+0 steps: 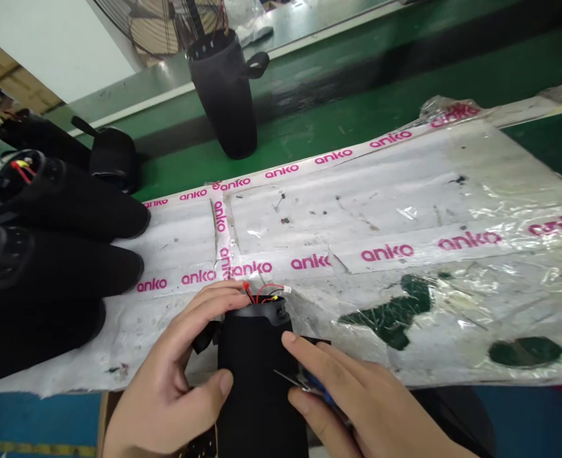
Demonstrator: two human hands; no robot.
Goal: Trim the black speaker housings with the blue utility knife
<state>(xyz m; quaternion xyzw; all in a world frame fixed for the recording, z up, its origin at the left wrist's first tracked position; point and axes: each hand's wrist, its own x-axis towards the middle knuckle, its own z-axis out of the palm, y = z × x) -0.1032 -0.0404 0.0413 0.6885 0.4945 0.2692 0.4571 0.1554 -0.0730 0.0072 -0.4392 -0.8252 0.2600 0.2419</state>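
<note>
A black fabric-covered speaker body [256, 375] lies in front of me, its open end pointing away with red and black wires [266, 291] sticking out. My left hand [170, 381] wraps round its left side, thumb pressed on the fabric and fingers reaching the rim. My right hand [357, 401] rests on its right side, index finger on the fabric, pinching a small blue-handled metal tool [309, 383] between thumb and fingers.
Several more black speaker bodies [56, 254] lie stacked at the left. Another one [226, 89] stands upright on the green conveyor belt [357, 95] beyond. A white plastic-covered sheet taped with "anko" tape [386, 210] covers the bench. A fan [147, 25] stands at the back.
</note>
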